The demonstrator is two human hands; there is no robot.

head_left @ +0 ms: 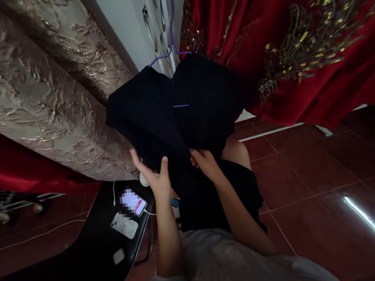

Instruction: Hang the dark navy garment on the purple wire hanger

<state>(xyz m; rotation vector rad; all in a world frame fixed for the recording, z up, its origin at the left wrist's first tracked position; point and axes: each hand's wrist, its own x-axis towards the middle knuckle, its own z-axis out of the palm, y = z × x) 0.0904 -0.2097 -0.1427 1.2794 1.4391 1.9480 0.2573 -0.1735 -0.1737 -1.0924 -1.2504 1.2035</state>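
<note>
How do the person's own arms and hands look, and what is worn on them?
Both forearms are bare up to the elbows. The left hand and right hand wear no gloves; no rings or watch can be seen. Light grey, loose cloth appears near the upper arms, maybe short sleeves.

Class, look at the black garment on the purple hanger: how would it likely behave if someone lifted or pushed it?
The black garment probably flops: it drapes in folds from the purple hanger. It seems light, since the thin hanger carries it. Pushed, it would likely swing, though the left hand and right hand grasp its lower part.
</note>
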